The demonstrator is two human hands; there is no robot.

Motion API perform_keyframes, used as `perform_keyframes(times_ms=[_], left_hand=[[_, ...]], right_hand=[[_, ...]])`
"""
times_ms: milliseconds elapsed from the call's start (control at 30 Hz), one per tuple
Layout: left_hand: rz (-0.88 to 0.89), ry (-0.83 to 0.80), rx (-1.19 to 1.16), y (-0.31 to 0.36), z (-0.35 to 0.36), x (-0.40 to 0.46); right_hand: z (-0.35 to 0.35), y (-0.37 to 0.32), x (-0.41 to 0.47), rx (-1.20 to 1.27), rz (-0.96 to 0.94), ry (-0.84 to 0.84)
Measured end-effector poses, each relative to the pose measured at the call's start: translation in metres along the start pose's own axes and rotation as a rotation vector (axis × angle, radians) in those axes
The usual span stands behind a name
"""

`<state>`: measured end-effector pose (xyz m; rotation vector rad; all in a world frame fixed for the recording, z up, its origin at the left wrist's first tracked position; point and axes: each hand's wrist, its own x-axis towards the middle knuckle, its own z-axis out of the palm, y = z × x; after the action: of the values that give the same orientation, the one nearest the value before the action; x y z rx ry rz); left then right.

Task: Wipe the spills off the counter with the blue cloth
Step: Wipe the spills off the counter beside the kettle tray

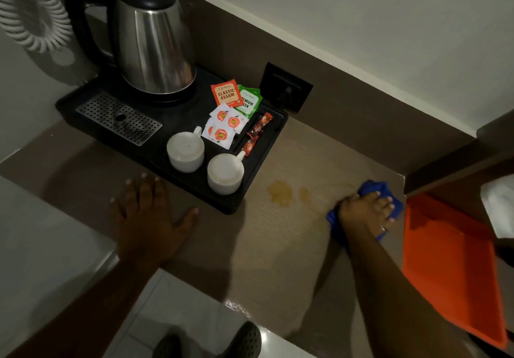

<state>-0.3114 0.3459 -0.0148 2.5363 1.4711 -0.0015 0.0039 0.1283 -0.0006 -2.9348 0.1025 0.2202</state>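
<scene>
Two tea sachets on the black tray (251, 175) read "CLASSIC ASSAM" (226, 94) and, partly hidden, "PREMIUM ...EEN" (248, 102). Right hand (361, 210) presses the bunched blue cloth (372, 190) onto the counter (292, 246), fingers curled over it, right of the amber spills (281, 193). Left hand (150, 213) lies flat, fingers spread.

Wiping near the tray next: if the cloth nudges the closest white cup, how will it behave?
The white cup looks ceramic, so probably fragile yet heavy enough to resist a light brush. It stands upside down on its wide rim, so likely slides rather than tips. The black tray has a raised lip that should stop it.
</scene>
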Motion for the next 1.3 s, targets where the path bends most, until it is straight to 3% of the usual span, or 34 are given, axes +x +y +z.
perform_keyframes(times_ms=[33, 100, 167, 233, 300, 367, 500, 567, 600, 667, 767, 833, 900, 1033, 1100, 1233, 1300], left_hand=[[0.001, -0.005, 0.01, 0.0, 0.0, 0.0], [0.0, -0.012, 0.017, 0.001, -0.002, -0.001], [-0.001, -0.014, 0.014, 0.001, -0.005, -0.001], [-0.009, -0.015, 0.002, 0.001, -0.006, 0.0], [-0.007, -0.017, -0.001, 0.001, -0.005, 0.0], [-0.003, -0.019, -0.005, 0.0, -0.004, 0.0], [-0.013, -0.025, -0.004, 0.0, -0.003, 0.001], [-0.016, -0.033, -0.006, 0.001, -0.004, 0.002], [-0.016, -0.04, -0.008, 0.0, -0.005, 0.002], [-0.017, -0.048, -0.013, 0.0, -0.006, 0.002], [-0.016, -0.039, -0.027, 0.0, -0.008, 0.001], [-0.019, -0.027, -0.034, 0.0, -0.008, -0.001], [-0.023, -0.012, -0.038, 0.001, -0.006, -0.001], [-0.026, -0.022, -0.021, 0.002, -0.005, 0.0], [-0.025, -0.004, -0.02, 0.003, -0.006, -0.001], [-0.018, -0.003, -0.026, 0.003, -0.008, -0.002], [-0.013, -0.005, -0.019, 0.002, -0.008, -0.002]], right_hand=[[0.006, -0.016, -0.008, 0.004, -0.065, -0.007], [0.021, -0.031, -0.028, -0.047, -0.393, -0.001], [0.021, -0.016, -0.045, -0.103, -0.77, -0.083], [0.01, 0.024, -0.041, -0.128, -0.983, -0.164], [-0.006, 0.064, -0.02, -0.113, -0.985, -0.171], [-0.012, 0.074, 0.004, -0.105, -0.809, -0.136], [-0.001, 0.002, 0.01, -0.037, -0.277, -0.009], [0.009, -0.038, -0.007, 0.012, -0.195, -0.039], [0.015, -0.05, -0.019, 0.007, -0.294, -0.043], [0.026, -0.048, -0.045, -0.044, -0.668, -0.074], [0.012, 0.004, -0.047, -0.12, -1.092, -0.208], [-0.002, 0.033, -0.024, -0.116, -1.083, -0.204], [-0.007, 0.034, -0.002, -0.104, -0.9, -0.172], [0.009, -0.036, -0.016, -0.07, -0.517, -0.07], [0.018, -0.057, -0.04, -0.033, -0.624, -0.088], [0.012, -0.006, -0.068, -0.127, -1.17, -0.227], [-0.001, 0.03, -0.042, -0.091, -1.171, -0.218]])
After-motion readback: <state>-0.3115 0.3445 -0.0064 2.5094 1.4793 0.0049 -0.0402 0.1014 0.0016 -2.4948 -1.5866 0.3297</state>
